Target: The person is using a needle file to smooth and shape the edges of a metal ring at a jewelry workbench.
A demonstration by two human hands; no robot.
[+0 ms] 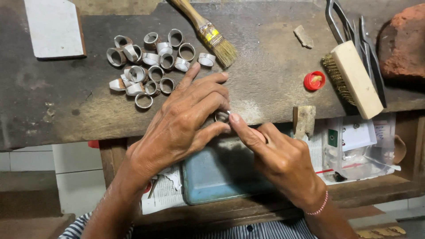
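Note:
My left hand (181, 121) rests on the dark workbench (66, 102) edge and pinches a small metal ring (221, 116) between its fingers. My right hand (279, 157) meets it from the right, its thumb tip pressed against the ring; whatever else its curled fingers hold is hidden. Both hands hover over a blue metal tin (217, 175) lying in the open drawer below. A pile of several similar metal ring bands (148, 64) lies on the bench just beyond my left hand.
A paintbrush (208, 33) lies past the rings. At right are a wire brush with a pale block handle (354, 77), a red cap (314, 80), metal tongs (354, 31), a reddish brick (403, 42) and a small wooden block (304, 119). A white slab (55, 26) sits far left.

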